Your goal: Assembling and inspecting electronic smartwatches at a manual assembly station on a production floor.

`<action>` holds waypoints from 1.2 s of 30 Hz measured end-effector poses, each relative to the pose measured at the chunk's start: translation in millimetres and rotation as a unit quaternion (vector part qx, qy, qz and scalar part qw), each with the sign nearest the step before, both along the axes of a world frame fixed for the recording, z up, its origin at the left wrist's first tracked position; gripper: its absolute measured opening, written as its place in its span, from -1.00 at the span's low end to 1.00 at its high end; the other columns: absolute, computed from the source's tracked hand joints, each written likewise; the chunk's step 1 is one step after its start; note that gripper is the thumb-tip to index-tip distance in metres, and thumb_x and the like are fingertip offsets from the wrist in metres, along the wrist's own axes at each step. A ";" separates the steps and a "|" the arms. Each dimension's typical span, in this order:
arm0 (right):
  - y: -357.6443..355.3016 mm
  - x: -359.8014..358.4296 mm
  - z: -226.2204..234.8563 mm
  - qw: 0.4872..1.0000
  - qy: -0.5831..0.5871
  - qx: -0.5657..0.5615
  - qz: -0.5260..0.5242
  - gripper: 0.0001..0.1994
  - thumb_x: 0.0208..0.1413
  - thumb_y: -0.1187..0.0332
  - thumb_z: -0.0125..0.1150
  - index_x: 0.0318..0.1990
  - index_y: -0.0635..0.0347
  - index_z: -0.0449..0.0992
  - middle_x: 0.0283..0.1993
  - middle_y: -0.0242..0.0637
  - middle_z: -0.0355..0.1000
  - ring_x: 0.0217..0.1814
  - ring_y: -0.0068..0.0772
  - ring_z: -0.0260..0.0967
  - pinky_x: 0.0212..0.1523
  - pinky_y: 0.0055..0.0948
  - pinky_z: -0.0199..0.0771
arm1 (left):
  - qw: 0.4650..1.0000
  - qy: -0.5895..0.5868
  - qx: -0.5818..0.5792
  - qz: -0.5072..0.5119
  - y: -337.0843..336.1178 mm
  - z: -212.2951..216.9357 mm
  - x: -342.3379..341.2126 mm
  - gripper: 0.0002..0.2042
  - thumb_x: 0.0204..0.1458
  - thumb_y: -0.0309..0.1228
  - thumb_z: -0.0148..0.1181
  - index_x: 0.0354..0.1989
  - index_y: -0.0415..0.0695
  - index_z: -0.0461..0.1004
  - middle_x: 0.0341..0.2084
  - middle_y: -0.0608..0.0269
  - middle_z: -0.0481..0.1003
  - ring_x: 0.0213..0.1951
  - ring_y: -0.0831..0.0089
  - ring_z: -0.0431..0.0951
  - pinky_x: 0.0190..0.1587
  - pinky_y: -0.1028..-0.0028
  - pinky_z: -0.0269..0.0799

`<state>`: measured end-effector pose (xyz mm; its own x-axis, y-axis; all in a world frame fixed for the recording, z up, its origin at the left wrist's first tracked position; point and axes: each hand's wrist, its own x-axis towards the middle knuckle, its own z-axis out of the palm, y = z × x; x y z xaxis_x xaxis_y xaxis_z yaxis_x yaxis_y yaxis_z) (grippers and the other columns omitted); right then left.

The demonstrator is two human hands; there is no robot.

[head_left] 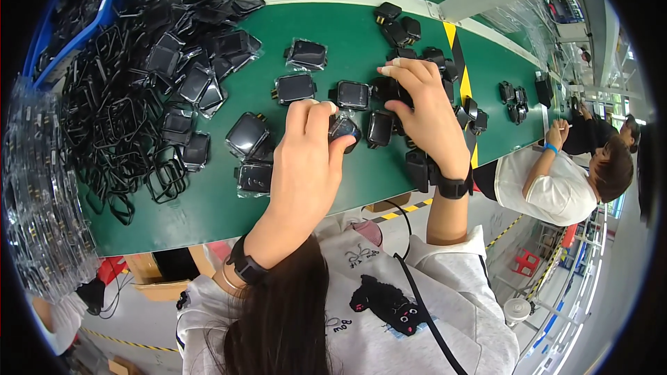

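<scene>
My left hand [306, 146] is closed on a small black device [345, 129] with a glossy rounded-square face, pinched between thumb and fingers. To its right, my right hand [425, 107] arches over a cluster of similar black devices, thumb and fingers apart around a dark one; whether they press on it is hard to see. Between the hands lie a black device with a silvery face [353, 95] and another device [380, 128]. Left of my left hand are several film-wrapped devices, among them a large one [247, 135] and one near the table's front [255, 176].
A heap of thin black frames [114, 118] and bagged black parts [198, 83] covers the left of the green table [208, 219]. Stacked clear plastic trays [48, 187] stand beside it. Yellow-black tape [465, 83] crosses the right side. A person in white [556, 180] sits beyond it.
</scene>
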<state>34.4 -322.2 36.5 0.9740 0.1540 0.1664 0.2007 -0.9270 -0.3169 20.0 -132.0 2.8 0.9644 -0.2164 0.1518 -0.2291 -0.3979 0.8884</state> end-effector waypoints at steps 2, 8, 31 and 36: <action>-4.8 5.4 -1.3 0.999 -0.007 -0.016 0.027 -0.58 -0.21 0.59 0.28 -0.08 0.23 0.46 -0.06 -0.18 0.39 0.00 -0.04 0.29 0.02 -0.32 0.31 | 1.000 -0.014 0.001 0.007 3.8 -1.5 1.2 -0.63 -0.23 -0.68 0.31 -0.19 -0.27 0.38 -0.26 0.15 0.36 -0.58 0.52 0.46 -0.54 0.57 0.40; 32.6 3.7 40.8 0.978 0.064 0.170 0.105 -0.53 -0.24 0.47 0.38 -0.05 0.25 0.46 -0.09 -0.22 0.46 -0.18 -0.29 0.38 -0.26 -0.46 0.38 | 0.909 0.163 -0.377 -0.073 30.7 2.3 -1.2 -0.56 0.18 -0.31 0.01 0.16 -0.25 0.14 0.01 0.01 0.29 -0.29 0.34 0.51 -0.22 0.40 0.46; 187.6 44.7 30.2 0.889 0.205 0.289 0.290 -0.86 0.03 0.54 0.18 -0.26 0.31 0.37 -0.41 -0.29 0.34 -0.50 -0.55 0.35 -0.49 -0.59 0.32 | 0.819 0.128 -0.558 0.046 160.0 -6.5 -26.0 -0.41 0.02 -0.53 0.19 0.20 -0.45 0.09 0.12 -0.14 0.25 0.13 0.21 0.33 0.18 0.24 0.28; 187.8 32.0 16.3 0.914 0.137 0.279 0.262 -0.83 0.01 0.56 0.21 -0.24 0.33 0.38 -0.34 -0.29 0.30 -0.51 -0.62 0.32 -0.54 -0.66 0.27 | 0.843 0.171 -0.503 0.081 149.5 -0.4 -30.7 -0.47 -0.01 -0.60 0.17 0.16 -0.44 0.16 0.03 -0.04 0.35 0.00 0.31 0.44 0.09 0.19 0.40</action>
